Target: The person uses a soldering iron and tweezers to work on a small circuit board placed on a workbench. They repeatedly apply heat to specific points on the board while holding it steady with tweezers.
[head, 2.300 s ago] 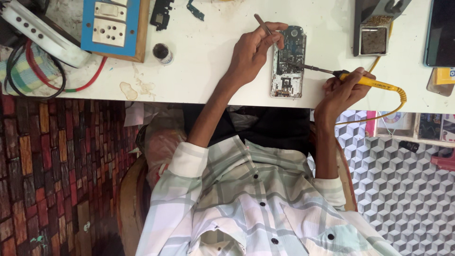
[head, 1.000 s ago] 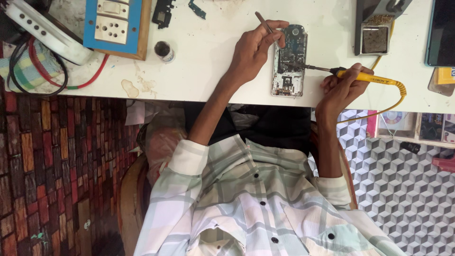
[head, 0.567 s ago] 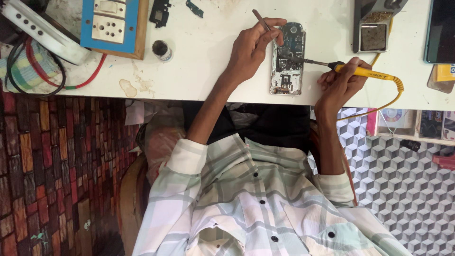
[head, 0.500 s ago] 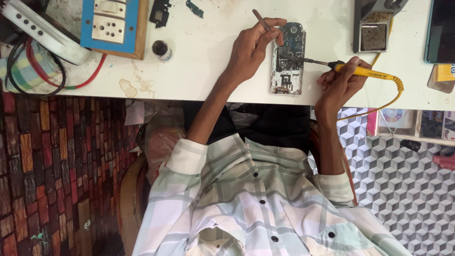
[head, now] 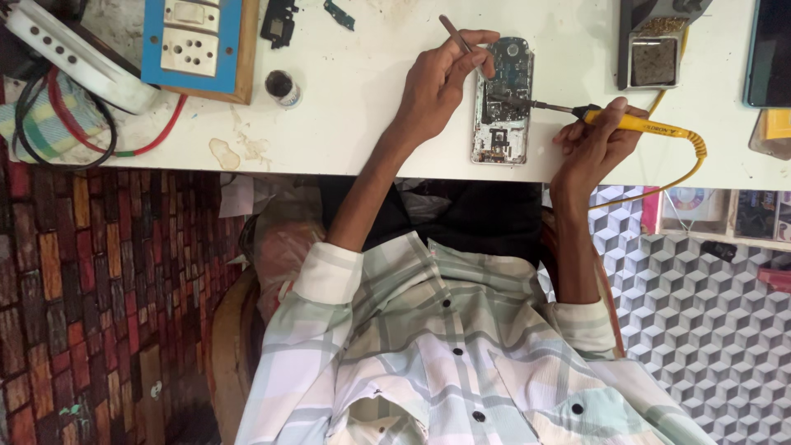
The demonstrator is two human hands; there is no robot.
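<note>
Head view: left hand (head: 432,82) fingers pinch tweezers (head: 456,35), right hand (head: 595,144) grips a yellow soldering iron (head: 638,125) over the opened phone (head: 501,99) mid-worktop (head: 354,124). Light, stiff, probably fragile board; hold it by its edges.

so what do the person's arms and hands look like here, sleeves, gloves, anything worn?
Both hands are bare: no gloves, rings or watch visible on the left hand or the right hand. The forearms are uncovered. The person wears a pale green, white and grey checked shirt with dark buttons, its sleeves rolled up to about the elbow, with cuffs folded back on both arms.
</note>
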